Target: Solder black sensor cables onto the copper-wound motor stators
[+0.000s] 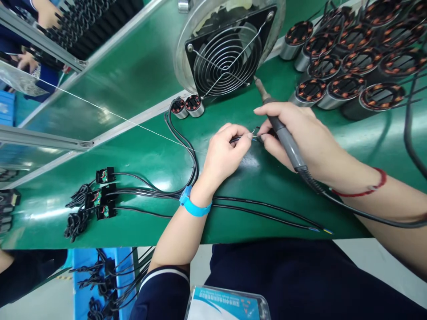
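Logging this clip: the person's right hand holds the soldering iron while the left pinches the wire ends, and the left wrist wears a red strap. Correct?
Not quite. In the head view the left wrist wears a blue strap. The right hand does hold the soldering iron, and the left hand pinches the wire ends.

A soldering iron [283,135] with a grey grip and a slim metal tip is held tilted, its tip pointed up and away towards the fan, and its black cord is trailed off to the right. Thin black wire ends [245,138] are pinched just beside it, above the green desk [140,151]; their fine detail cannot be made out.
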`<state>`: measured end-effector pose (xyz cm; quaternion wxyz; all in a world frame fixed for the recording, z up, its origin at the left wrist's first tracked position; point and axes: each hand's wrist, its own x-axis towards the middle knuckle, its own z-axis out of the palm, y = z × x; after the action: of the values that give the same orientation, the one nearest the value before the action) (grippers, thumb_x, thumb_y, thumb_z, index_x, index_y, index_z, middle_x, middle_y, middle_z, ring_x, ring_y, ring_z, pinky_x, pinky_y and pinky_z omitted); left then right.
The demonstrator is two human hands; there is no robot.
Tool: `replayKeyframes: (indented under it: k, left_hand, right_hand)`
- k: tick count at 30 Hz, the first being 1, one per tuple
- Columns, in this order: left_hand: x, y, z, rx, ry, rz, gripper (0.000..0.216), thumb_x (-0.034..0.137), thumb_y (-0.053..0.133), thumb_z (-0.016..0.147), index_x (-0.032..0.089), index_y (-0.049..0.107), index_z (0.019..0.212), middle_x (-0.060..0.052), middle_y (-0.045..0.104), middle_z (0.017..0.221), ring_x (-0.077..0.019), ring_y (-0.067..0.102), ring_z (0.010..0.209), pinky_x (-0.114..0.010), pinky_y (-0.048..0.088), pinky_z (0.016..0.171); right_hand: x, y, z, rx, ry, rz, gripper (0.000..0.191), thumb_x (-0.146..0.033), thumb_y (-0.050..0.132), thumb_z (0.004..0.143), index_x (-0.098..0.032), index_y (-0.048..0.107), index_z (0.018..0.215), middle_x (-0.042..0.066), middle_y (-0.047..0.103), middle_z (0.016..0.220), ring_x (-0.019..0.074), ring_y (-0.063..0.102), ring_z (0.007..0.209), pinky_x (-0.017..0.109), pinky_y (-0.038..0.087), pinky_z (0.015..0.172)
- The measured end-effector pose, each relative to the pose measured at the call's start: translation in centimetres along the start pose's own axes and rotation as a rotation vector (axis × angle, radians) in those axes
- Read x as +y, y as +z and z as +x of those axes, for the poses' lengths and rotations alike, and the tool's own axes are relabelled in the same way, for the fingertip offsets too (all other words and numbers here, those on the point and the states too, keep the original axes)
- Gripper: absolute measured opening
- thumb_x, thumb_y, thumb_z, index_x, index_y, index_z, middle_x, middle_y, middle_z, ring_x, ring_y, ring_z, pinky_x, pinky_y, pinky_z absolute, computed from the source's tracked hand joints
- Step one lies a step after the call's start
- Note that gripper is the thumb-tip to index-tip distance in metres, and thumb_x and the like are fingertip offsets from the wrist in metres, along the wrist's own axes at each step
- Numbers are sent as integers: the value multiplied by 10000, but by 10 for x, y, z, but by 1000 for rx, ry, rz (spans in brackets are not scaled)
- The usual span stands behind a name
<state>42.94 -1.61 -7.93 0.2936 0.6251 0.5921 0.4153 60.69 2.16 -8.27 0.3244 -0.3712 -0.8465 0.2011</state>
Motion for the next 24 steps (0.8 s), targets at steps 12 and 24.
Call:
replayKeyframes:
  k: [12, 24]
  left_hand:
    - [1, 1, -5, 8, -98, -140, 88, 176, 527, 939, 203, 564, 865, 20, 632, 780, -101, 559, 696, -224, 462, 689]
    - [0, -1, -7, -17, 110, 9, 129, 254, 544, 981, 198, 609, 885, -30, 666, 883, -152, 623, 853, -269, 479, 758]
  right_hand:
    - [-11, 5, -8, 180, -92, -10, 490, -179, 595, 896, -293, 483, 1359, 22, 705, 924, 280, 673, 930, 493, 535, 875]
    - [-2, 12, -8, 172, 19, 146, 489, -295, 615, 903, -294, 477, 1372, 9, 702, 931, 232, 701, 924, 439, 556, 947]
